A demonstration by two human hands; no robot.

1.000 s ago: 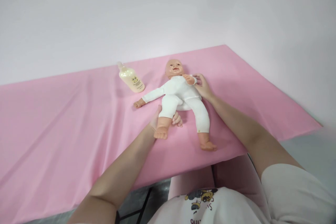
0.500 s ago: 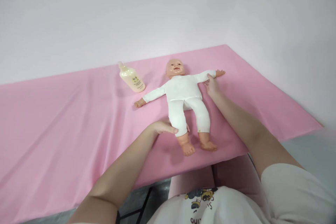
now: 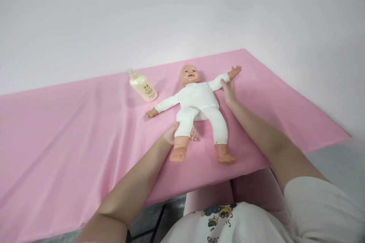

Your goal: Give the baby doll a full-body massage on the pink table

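Observation:
A baby doll (image 3: 199,97) with a white cloth body lies on its back, its head away from me and its feet toward me. My left hand (image 3: 171,133) cups the doll's left-side leg from underneath near the knee, with fingertips showing on the inner side of that leg. At the upper right, my right hand (image 3: 228,90) grips the doll's right-side arm by the forearm, thumb on top. That arm is lifted slightly, its plastic hand pointing up and right. Part of each hand is hidden behind the doll's limbs.
A cream-coloured pump bottle (image 3: 144,86) rests left of the doll's head. Pink cloth (image 3: 71,129) covers the table and wrinkles on the left. The table's near edge runs just in front of my lap, and a pale surface (image 3: 128,15) fills the background.
The leg in my left hand has swung left and risen, its foot now pointing toward me. The doll's arm in my right hand has lifted and bent slightly inward.

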